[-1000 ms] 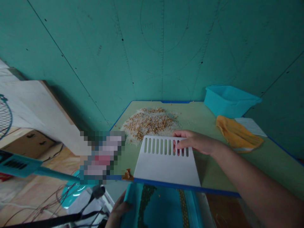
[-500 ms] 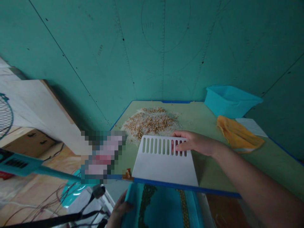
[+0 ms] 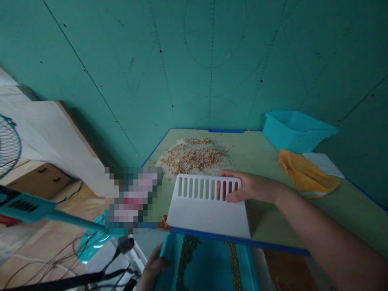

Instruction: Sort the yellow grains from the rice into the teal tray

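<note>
A flat white slotted board (image 3: 209,216) stands tilted at the table's front edge, its row of slots at the top. My right hand (image 3: 239,186) grips its upper right corner, thumb in front and fingers behind. Beyond it lies a heap of soybeans mixed with white grains (image 3: 194,155). Below the table edge is a blue bin (image 3: 215,266) with two bands of small greenish beans in it. My left hand (image 3: 156,266) is closed on the bin's left rim, partly hidden by it.
The green table (image 3: 257,157) has a blue edge. At the back right stands a turquoise basin (image 3: 298,129), with an orange cloth (image 3: 306,173) before it. A blurred-out object (image 3: 135,200) lies at the table's left. A fan (image 3: 27,206) and cables are further left.
The white board and my right hand have shifted slightly left and down, the board leaning a little more. My left hand and the bin stay where they were. The view has shifted slightly.
</note>
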The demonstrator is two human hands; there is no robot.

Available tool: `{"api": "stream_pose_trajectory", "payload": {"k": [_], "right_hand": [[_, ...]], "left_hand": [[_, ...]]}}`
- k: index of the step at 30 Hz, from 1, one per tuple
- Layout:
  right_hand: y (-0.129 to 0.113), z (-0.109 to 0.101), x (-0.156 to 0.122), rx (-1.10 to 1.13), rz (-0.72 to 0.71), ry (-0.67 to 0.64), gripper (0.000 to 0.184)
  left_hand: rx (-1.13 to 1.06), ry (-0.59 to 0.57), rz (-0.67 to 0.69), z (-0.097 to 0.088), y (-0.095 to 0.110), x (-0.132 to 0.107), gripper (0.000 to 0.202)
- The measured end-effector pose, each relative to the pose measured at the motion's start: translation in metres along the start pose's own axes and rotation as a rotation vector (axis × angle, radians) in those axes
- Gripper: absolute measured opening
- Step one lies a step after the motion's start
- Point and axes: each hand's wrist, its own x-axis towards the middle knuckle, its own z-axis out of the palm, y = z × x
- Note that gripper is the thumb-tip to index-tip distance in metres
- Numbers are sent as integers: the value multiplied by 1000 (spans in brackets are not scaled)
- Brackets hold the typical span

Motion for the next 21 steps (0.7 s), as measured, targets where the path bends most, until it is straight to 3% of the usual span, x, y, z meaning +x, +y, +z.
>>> {"api": "stream_pose_trajectory", "payload": {"k": [8, 11, 17, 21], "right_hand": [[-2, 4, 0, -162, 78, -143, 29], [-2, 3, 1, -187, 32, -43, 25], [5, -2, 7, -177, -71, 287, 27], [8, 0, 10, -219, -74, 294, 25]], "left_hand": [[-52, 44, -16, 6, 5, -4, 29], [-55, 47, -18, 5, 4, -3, 30], [-47, 32, -18, 1, 0, 0, 30], [-39, 21, -8, -1, -1, 1, 28]]}}
